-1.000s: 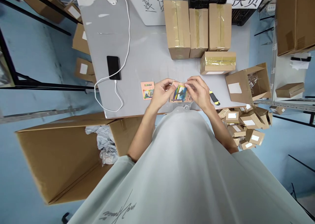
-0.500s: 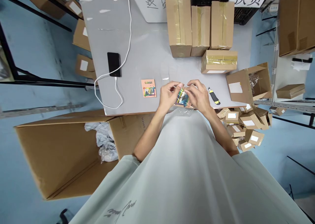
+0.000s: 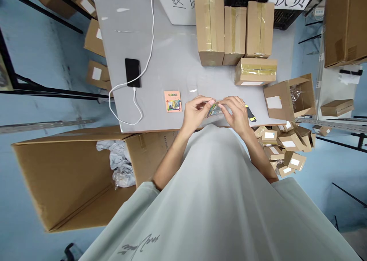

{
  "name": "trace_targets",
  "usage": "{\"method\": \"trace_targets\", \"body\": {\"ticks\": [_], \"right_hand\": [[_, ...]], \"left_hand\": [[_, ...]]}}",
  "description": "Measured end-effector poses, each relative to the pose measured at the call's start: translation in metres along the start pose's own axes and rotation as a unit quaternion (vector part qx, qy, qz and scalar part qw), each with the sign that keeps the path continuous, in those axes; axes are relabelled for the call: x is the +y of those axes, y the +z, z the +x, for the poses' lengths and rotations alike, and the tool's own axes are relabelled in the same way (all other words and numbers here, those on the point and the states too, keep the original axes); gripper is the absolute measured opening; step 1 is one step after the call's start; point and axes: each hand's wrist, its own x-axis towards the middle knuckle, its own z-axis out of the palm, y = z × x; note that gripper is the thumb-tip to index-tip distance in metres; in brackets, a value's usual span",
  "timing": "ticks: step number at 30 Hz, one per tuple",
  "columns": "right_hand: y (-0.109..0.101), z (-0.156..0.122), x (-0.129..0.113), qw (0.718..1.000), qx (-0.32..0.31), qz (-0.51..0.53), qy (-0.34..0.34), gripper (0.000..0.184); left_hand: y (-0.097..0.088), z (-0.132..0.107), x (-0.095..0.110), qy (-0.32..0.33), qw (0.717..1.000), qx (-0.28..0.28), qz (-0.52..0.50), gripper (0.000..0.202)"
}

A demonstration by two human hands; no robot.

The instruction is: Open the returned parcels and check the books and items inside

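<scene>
Between my hands is a small colourful printed packet [image 3: 212, 110] with clear plastic about it, held close to the table's front edge. My left hand [image 3: 195, 112] pinches its left side between thumb and fingers. On the other side my right hand [image 3: 236, 113] is closed on the packet's upper right, its fingers hiding part of it. A flat pink square box [image 3: 173, 101] with a printed picture lies to the left of my left hand. Just right of my right hand rests a black and yellow utility knife [image 3: 250, 114], partly covered by the hand.
Several taped cartons [image 3: 210, 31] stand at the table's back right, near an opened carton [image 3: 279, 98]. A black phone [image 3: 132, 72] with a white cable [image 3: 151, 43] lies left. Below the table are a large open box [image 3: 69, 184] and a heap of small cartons [image 3: 289, 142].
The packet has tilted, so less of its printed face shows. My right hand has shifted slightly right and now overlaps the utility knife's end. The view has moved slightly.
</scene>
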Motion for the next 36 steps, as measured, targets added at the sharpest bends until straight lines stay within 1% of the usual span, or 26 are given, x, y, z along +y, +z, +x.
{"method": "trace_targets", "body": {"ticks": [4,9,12,17,19,22,25,28,30,33,36], "right_hand": [[0.002,0.003,-0.005,1.0,-0.018,-0.001,0.005,0.028],[0.013,0.004,0.002,0.996,-0.056,0.066,0.004,0.021],[0.015,0.001,0.004,0.995,-0.058,0.084,-0.011,0.017],[0.015,-0.005,0.003,0.991,-0.076,0.089,-0.069,0.019],[0.017,-0.006,0.003,0.989,-0.09,0.087,-0.074,0.021],[0.021,-0.006,0.005,0.989,-0.12,0.066,-0.063,0.026],[0.028,-0.007,0.01,0.985,-0.155,0.056,-0.058,0.032],[0.036,-0.01,0.015,0.98,-0.18,0.06,-0.056,0.032],[0.04,-0.014,0.018,0.979,-0.188,0.051,-0.053,0.031],[0.041,-0.018,0.025,0.981,-0.187,0.025,-0.041,0.032],[0.039,-0.022,0.035,0.984,-0.176,-0.001,-0.012,0.031]], "left_hand": [[0.003,-0.008,0.004,0.004,1.0,0.008,0.007,0.053],[0.003,-0.013,-0.001,0.0,1.0,0.006,0.018,0.053],[-0.001,-0.012,-0.007,-0.029,0.999,0.005,0.024,0.052],[-0.007,-0.009,-0.007,-0.082,0.995,-0.049,0.032,0.042],[-0.007,-0.008,-0.005,-0.097,0.993,-0.051,0.047,0.036],[-0.007,-0.009,-0.008,-0.122,0.99,-0.033,0.066,0.036],[-0.01,-0.006,-0.021,-0.148,0.987,-0.026,0.059,0.034],[-0.013,0.0,-0.04,-0.181,0.982,-0.048,0.023,0.026],[-0.014,0.002,-0.051,-0.196,0.979,-0.055,0.018,0.022],[-0.012,-0.001,-0.063,-0.201,0.978,-0.032,0.041,0.022],[-0.009,-0.007,-0.07,-0.199,0.979,0.003,0.042,0.029]]}}
